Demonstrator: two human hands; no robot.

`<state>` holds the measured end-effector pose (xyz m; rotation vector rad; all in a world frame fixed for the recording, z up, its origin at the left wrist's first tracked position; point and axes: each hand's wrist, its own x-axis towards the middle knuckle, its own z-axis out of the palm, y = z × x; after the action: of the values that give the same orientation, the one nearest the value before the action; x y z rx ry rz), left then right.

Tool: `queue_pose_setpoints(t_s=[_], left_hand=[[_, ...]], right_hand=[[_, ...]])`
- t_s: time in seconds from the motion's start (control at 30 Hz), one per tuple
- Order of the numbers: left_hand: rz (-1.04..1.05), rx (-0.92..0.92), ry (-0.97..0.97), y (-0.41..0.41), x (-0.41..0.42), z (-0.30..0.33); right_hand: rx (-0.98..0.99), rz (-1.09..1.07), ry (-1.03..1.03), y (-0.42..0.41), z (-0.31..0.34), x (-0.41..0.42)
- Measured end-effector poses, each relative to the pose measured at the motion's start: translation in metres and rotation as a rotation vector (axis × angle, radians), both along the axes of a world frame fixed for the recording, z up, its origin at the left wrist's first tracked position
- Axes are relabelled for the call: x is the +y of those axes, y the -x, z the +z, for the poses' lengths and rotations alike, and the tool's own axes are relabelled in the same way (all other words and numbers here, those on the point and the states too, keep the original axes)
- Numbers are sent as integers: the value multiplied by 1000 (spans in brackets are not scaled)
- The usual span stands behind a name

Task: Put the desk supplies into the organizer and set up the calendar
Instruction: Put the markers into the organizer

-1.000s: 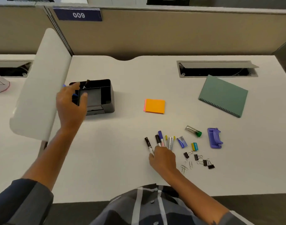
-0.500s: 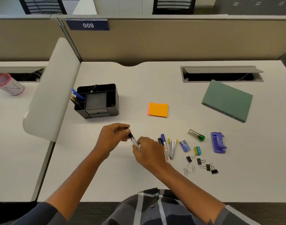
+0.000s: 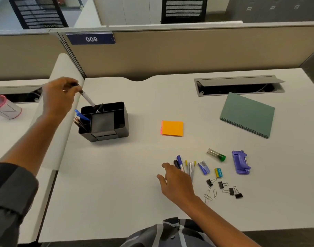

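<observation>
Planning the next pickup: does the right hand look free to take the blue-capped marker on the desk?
Probably yes. The right hand is open and empty, its fingertips beside the blue-capped marker. Nothing lies between them; only a black marker crowds it on the near side.

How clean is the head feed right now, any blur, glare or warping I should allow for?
Head view: lighting is even and soft, with no glare on the desk; the left hand and its marker are slightly motion-smeared; the wide lens bows the partition; the paper clips are small but legible.
</observation>
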<state>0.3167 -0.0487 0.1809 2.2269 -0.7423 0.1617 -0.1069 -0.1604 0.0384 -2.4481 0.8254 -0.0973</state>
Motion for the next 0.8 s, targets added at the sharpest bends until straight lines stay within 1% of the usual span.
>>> queue_pose_setpoints(t_s=[0.17,0.27,0.37,0.47,0.67,0.8], left_hand=[[-91,-61,-137,-19,-14,-27],[-111,-23,-181,-29,-15,-41],[-136,-38,-284,-36,-15,-54],[-159,9,-362,-41,-17,-69],[-54,113,-495,-42,-17,-84],[-39,88,-476,-41,-13,-84]], right_hand=[[6,-26,35,4,-7,-1],[18,-35,55,4,-10,-2],[33,-32,70,5,-12,-1],[55,-42,84,3,-14,-1],[164,-103,76,7,-13,-7],[285,-173,44,14,-14,-16]])
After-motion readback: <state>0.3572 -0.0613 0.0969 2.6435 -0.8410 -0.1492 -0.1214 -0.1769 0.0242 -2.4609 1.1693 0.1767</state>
